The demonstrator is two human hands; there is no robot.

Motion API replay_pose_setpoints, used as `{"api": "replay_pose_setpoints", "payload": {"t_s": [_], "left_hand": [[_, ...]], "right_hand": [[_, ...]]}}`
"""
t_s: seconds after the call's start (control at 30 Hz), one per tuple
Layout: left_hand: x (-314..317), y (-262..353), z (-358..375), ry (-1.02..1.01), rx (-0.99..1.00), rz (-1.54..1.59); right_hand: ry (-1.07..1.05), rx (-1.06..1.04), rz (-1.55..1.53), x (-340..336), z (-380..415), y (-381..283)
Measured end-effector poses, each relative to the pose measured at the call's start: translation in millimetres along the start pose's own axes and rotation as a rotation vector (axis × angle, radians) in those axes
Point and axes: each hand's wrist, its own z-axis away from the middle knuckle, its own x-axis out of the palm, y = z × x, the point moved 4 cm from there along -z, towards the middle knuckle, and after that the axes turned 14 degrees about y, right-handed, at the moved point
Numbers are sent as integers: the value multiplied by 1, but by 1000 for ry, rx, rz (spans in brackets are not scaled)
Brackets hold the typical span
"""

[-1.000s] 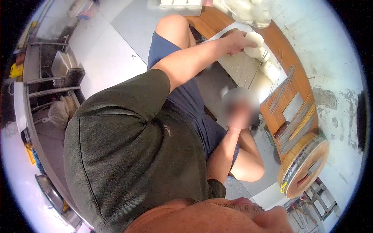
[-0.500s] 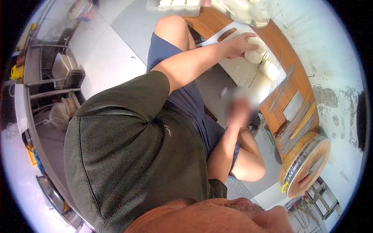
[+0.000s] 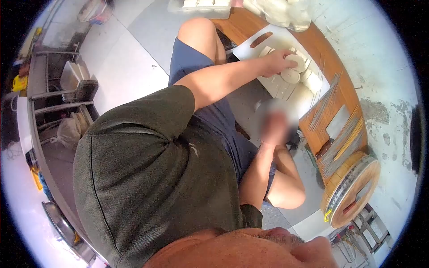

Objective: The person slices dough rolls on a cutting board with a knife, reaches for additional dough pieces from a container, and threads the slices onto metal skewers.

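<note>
My left hand (image 3: 276, 63) reaches over a white cutting board (image 3: 245, 48). Its fingers close around the edge of a flat white round (image 3: 295, 61), whose food kind I cannot make out. Several similar rounds lie against it, among them one lower white round (image 3: 290, 76) and a stack of white rounds (image 3: 311, 82) on its side. Thin sticks like skewers (image 3: 317, 71) lie across the board beside them. My right hand (image 3: 273, 126) is below the board's near edge. A blur covers its fingers, so its grip is hidden.
Under the board stands a wooden table (image 3: 313, 138) with loose grey skewers (image 3: 325, 102) and a knife (image 3: 333, 134). At the back are a bag of white pieces (image 3: 281, 13) and a plastic tray (image 3: 199, 12). A round wooden block (image 3: 357, 192) stands at the right.
My left hand has drawn slightly down and back, uncovering more rounds near the top of the board. It still grips a round. My right arm looks unmoved.
</note>
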Motion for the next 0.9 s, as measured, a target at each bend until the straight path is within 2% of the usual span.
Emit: {"api": "replay_pose_setpoints", "payload": {"t_s": [0.07, 0.17, 0.27, 0.33, 0.43, 0.53, 0.63, 0.77, 0.83, 0.9], "left_hand": [[1, -1, 6, -59, -10, 13], [0, 5, 20, -27, 67, -223], [2, -16, 11, -55, 32, -112], [2, -19, 10, -59, 17, -135], [3, -27, 5, -66, -1, -114], [5, -23, 8, -60, -31, -113], [5, -31, -5, -62, 13, -46], [2, -26, -8, -66, -24, -16], [3, -14, 5, 31, -19, -142], [-1, -8, 5, 88, 36, -197]], "right_hand": [[18, 16, -11, 2, 0, -2], [9, -18, -16, 3, -2, -2], [12, -54, 15, 0, -5, 1], [16, 31, -39, 0, -1, -1], [-55, 86, 101, -4, -5, -3], [-17, 28, 2, -2, -5, -1], [40, -172, 108, -3, -6, 2], [22, -130, 57, -3, 6, -2], [-12, -188, 128, -2, 4, 2], [-13, -135, 131, -1, 2, 1]]}}
